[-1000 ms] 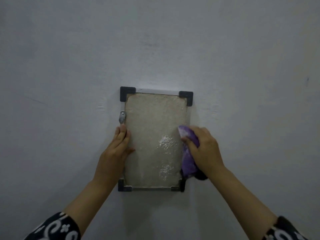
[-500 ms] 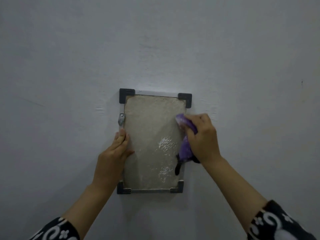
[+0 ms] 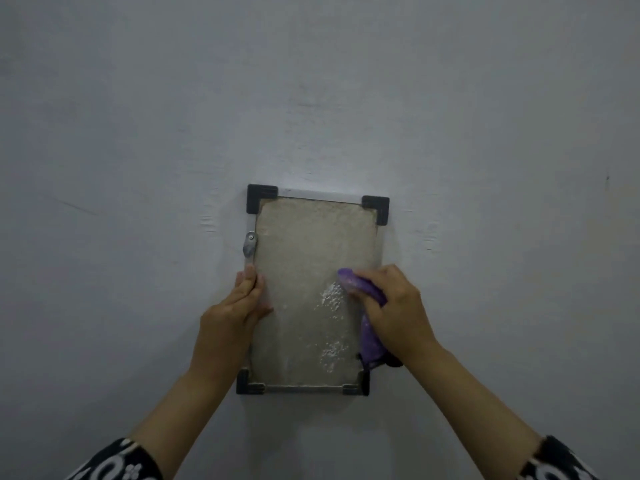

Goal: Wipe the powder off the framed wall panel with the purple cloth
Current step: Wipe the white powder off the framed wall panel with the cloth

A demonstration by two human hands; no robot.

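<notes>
Where powder (image 3: 331,295) clings, framed panel (image 3: 311,244) meets grey wall (image 3: 138,133).

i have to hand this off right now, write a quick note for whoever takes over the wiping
Left hand: flat against the left edge of the framed wall panel, steadying it.
Right hand: grips the purple cloth, pressed to the panel's right side.
Done: the upper panel looks mostly free of powder.
Left: two white powder patches remain, an upper patch just left of the cloth and a lower patch near the bottom. Wipe both.
</notes>
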